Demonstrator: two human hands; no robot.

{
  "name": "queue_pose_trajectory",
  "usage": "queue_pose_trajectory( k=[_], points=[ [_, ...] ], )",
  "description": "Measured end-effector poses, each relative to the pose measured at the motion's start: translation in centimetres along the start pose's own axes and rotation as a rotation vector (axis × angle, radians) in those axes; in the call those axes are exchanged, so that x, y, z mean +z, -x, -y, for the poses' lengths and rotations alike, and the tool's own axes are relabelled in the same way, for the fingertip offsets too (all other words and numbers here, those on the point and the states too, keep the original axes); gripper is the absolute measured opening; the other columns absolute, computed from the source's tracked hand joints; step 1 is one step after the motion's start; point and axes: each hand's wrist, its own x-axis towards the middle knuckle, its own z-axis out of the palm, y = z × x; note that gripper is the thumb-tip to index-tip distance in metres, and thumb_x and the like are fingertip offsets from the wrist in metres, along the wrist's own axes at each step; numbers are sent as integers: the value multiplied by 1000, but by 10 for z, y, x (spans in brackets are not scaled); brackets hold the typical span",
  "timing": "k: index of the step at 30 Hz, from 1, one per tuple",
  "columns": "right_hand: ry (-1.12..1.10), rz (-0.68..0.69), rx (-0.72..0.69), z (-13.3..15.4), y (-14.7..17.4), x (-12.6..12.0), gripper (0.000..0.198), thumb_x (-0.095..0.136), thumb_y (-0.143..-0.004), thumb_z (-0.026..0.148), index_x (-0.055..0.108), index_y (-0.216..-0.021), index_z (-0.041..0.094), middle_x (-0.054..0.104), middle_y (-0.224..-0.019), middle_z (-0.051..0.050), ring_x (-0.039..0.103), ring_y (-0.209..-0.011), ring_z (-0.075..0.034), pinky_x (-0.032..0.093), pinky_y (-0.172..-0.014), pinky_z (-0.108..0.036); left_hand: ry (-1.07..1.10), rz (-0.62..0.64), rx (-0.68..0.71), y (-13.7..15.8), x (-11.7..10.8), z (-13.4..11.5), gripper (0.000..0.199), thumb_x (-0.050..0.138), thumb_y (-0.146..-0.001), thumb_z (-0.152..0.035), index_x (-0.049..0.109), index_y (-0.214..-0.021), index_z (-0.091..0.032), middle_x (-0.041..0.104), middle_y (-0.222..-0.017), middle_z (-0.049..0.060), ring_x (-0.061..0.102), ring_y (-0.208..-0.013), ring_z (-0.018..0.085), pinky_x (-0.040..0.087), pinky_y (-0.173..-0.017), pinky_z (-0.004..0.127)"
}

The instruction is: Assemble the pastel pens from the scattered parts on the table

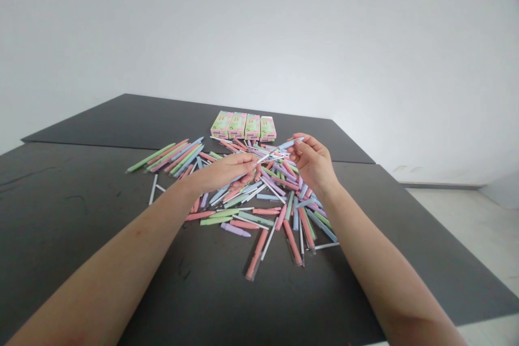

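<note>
The right hand (pixel 311 161) pinches by fingertips a blue pen barrel (pixel 287 145), slanting up rightward; the left hand (pixel 227 170) pinches a white refill (pixel 264 158), its long axis running toward this barrel. Below the fingers lie scattered pen parts (pixel 235 215); beyond, four boxes (pixel 252 125).

The lower left of the frame is filled by a bare, smooth left forearm (pixel 121 259), broad at the picture's edge and tapered toward a slim wrist. A small round spot (pixel 139 232) can be seen on it. A bare left hand (pixel 223 170) is shown near the centre. At the lower right, a similarly tapered, uncovered right forearm (pixel 385 265) is seen, topped by an ungloved, slender-fingered right hand (pixel 315 163). Finer details of the nails cannot be made out.
</note>
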Motion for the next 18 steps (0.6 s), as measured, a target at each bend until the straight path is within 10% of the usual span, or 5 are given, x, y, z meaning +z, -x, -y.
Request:
queue_pose_trajectory(
  k=[18],
  points=[
    [59, 149, 54, -1, 8, 11, 26, 80, -68, 34, 67, -87, 20, 68, -70, 1, 63, -63, -11, 52, -59, -23, 72, 7, -23, -1, 1, -1, 23, 43, -94, -38, 53, -98, -17, 42, -63, -3, 33, -45, 6, 27, -40, 20]
  ],
)
